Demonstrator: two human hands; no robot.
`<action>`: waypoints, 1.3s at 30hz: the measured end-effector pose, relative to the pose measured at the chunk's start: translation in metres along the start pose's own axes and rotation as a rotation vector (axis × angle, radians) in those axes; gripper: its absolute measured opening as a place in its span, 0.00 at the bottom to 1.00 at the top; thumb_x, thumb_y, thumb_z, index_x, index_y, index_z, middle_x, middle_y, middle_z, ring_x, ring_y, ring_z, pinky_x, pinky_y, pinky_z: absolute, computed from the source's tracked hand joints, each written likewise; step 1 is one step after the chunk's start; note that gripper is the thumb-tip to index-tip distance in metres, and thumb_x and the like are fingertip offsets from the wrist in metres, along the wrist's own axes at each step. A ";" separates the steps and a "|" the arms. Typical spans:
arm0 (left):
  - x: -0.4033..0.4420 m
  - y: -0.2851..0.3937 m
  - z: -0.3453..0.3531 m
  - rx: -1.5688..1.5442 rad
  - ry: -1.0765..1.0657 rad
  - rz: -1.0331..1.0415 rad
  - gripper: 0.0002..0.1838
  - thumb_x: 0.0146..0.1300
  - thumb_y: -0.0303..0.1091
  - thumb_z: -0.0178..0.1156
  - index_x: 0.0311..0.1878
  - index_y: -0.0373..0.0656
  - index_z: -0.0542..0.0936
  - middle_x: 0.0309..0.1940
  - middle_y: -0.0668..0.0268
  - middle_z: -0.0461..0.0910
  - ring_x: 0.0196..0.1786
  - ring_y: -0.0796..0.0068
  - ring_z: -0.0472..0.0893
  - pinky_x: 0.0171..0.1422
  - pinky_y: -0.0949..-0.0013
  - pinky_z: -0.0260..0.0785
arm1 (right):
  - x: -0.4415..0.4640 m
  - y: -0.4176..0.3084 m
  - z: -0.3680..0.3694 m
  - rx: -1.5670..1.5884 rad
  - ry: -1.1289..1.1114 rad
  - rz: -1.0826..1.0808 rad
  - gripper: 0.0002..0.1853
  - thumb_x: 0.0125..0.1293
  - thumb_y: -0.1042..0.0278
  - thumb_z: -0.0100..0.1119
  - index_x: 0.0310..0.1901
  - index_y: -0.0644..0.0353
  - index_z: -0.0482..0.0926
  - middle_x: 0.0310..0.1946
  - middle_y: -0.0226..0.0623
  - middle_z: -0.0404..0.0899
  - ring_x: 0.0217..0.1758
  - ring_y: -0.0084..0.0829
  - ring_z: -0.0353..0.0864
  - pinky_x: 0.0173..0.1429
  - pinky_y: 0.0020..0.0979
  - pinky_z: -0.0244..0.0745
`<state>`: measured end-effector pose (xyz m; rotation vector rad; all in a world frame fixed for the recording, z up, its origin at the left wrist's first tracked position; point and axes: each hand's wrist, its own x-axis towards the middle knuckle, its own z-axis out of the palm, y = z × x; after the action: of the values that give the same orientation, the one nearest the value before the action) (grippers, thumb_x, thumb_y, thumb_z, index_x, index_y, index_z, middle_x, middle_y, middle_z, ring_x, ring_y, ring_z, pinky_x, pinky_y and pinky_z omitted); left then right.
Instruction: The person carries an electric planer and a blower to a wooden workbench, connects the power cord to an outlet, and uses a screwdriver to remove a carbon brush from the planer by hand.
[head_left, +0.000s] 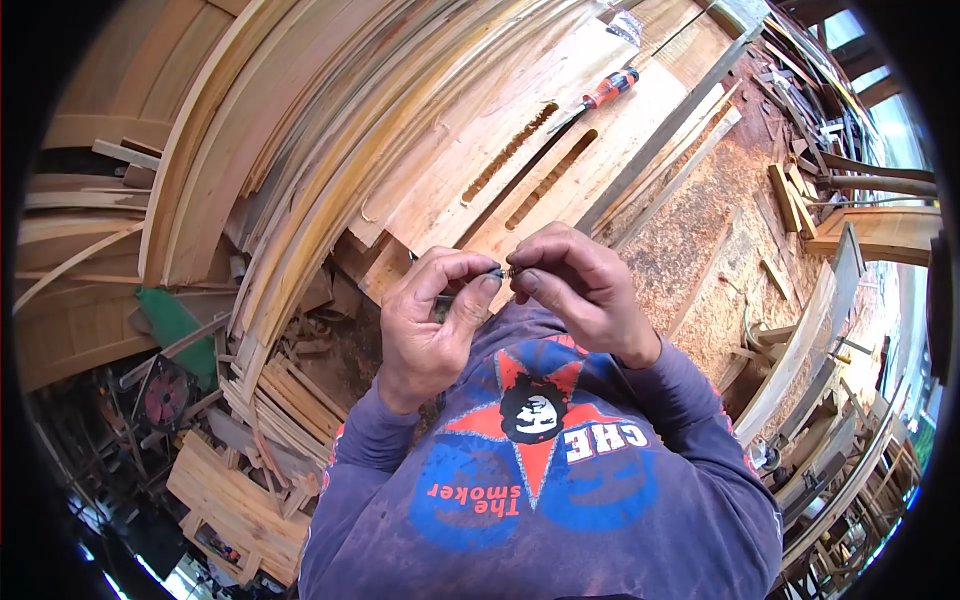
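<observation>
My left hand (428,330) and my right hand (585,290) meet in front of my chest, each closed in a thumb-and-finger pinch. Between the fingertips is a tiny dark piece with a thin coil (505,273), which looks like a small spring; its ends are hidden by the fingers. Just beyond the hands lie pale wooden boards (425,212) with two long slots cut in them. A screwdriver (610,88) with a red and black handle rests on the boards, its shaft pointing toward the slots.
Long curved-looking planks (290,150) are stacked to the left. Sawdust (690,265) covers the ground on the right, with scattered offcuts (785,200). At lower left are a green cloth-like item (178,335), a round fan-like object (165,390) and a wooden panel (235,500).
</observation>
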<state>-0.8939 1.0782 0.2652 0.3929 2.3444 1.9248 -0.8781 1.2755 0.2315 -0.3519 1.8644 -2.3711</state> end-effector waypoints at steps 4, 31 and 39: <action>-0.002 0.001 0.004 -0.147 -0.059 -0.190 0.09 0.66 0.24 0.68 0.47 0.33 0.84 0.41 0.62 0.85 0.41 0.79 0.82 0.47 0.75 0.75 | 0.008 -0.006 -0.001 -0.474 -0.033 -0.353 0.16 0.61 0.84 0.65 0.51 0.63 0.80 0.41 0.45 0.81 0.42 0.43 0.84 0.43 0.36 0.81; 0.016 -0.019 0.010 -0.586 -0.361 -0.636 0.09 0.65 0.26 0.62 0.45 0.32 0.82 0.35 0.66 0.83 0.37 0.82 0.80 0.45 0.76 0.74 | 0.002 -0.008 -0.029 -0.680 -0.169 -0.392 0.18 0.57 0.80 0.68 0.49 0.65 0.76 0.39 0.45 0.81 0.37 0.44 0.84 0.38 0.37 0.81; 0.016 -0.022 0.009 -0.625 -0.365 -0.690 0.09 0.66 0.28 0.61 0.45 0.32 0.82 0.36 0.66 0.84 0.37 0.81 0.81 0.45 0.76 0.74 | -0.004 -0.007 -0.034 -0.578 -0.108 -0.286 0.19 0.59 0.82 0.66 0.54 0.63 0.79 0.41 0.43 0.81 0.37 0.40 0.85 0.40 0.35 0.82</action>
<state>-0.9110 1.0864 0.2433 -0.1079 1.3023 1.8706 -0.8826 1.3105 0.2304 -0.8235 2.5592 -1.8481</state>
